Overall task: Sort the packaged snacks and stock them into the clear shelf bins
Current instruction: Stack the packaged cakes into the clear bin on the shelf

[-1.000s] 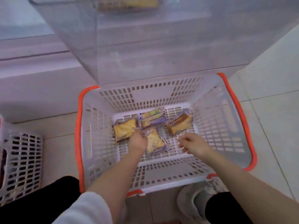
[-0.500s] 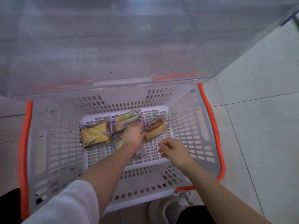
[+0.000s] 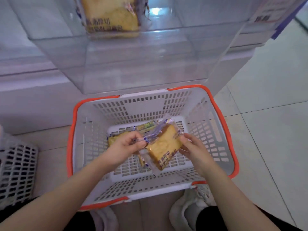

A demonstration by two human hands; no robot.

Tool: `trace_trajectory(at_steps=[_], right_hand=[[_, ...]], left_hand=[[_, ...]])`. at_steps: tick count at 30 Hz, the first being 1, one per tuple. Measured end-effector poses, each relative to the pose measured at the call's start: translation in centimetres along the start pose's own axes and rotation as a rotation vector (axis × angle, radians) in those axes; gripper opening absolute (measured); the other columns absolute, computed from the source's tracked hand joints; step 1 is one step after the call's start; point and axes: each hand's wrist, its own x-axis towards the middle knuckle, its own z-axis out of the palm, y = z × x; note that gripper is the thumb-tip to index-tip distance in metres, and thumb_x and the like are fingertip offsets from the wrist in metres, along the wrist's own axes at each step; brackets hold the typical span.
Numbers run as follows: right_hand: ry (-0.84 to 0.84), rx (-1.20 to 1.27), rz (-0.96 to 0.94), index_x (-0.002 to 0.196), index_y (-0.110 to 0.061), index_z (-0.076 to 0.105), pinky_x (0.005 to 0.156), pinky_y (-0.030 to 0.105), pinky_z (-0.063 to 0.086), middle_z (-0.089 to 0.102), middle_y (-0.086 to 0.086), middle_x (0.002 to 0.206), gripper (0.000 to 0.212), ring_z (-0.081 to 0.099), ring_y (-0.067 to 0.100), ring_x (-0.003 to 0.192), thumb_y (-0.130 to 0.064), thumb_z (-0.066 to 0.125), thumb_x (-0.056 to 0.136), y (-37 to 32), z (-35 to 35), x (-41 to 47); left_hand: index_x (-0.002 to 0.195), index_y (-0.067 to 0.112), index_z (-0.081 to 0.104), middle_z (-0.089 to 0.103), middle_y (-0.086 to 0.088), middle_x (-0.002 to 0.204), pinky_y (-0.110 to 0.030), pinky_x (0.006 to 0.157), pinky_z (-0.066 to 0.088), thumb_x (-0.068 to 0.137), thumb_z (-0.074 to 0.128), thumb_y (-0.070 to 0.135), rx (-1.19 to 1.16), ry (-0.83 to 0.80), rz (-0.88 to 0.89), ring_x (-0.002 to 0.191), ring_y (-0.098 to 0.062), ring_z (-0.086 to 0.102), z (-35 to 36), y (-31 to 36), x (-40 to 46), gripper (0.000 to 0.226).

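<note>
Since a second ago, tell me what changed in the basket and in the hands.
The wrapped cake slice has come up off the basket floor: the left hand pinches its wrapper end and the right hand grips its other side. Earlier both hands were low among the packs. The green pack and another cake pack stay in the basket.

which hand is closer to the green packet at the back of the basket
Left. The left hand sits just in front of the green packet; the right hand is further off to its right.
</note>
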Motion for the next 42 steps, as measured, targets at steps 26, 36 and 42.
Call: trace_trajectory(at_steps=[26,36,42], right_hand=[[-0.182,-0.060,-0.702,0.079,-0.015,0.057,0.055,0.014,0.045,0.059,-0.009,0.064,0.016,0.052,0.001,0.057,-0.003,0.054,0.090,-9.1,5.2,-15.4],[0.036,0.076,-0.826,0.068,-0.016,0.053,0.062,0.024,0.050,0.059,0.001,0.064,0.025,0.055,0.010,0.059,-0.003,0.055,0.090,-14.3,7.2,-16.8],[0.025,0.121,-0.834,0.072,-0.016,0.054,0.054,0.017,0.048,0.061,-0.007,0.059,0.021,0.055,0.002,0.051,-0.006,0.054,0.091,-17.1,8.0,-17.2]], left_hand=[[0.081,0.018,0.049,0.069,0.005,0.071,-0.021,0.056,0.051,0.092,0.050,0.006,-0.595,0.388,0.329,0.062,-0.008,0.062,-0.5,8.1,-11.3,0.017],[0.078,0.019,0.049,0.072,0.004,0.077,-0.016,0.061,0.054,0.090,0.050,0.008,-0.670,0.366,0.478,0.067,-0.002,0.066,-2.7,14.7,-13.1,0.016],[0.077,0.021,0.045,0.071,0.006,0.072,-0.015,0.047,0.051,0.085,0.054,0.015,-0.763,0.387,0.503,0.055,-0.003,0.064,-3.3,17.5,-12.6,0.013]])
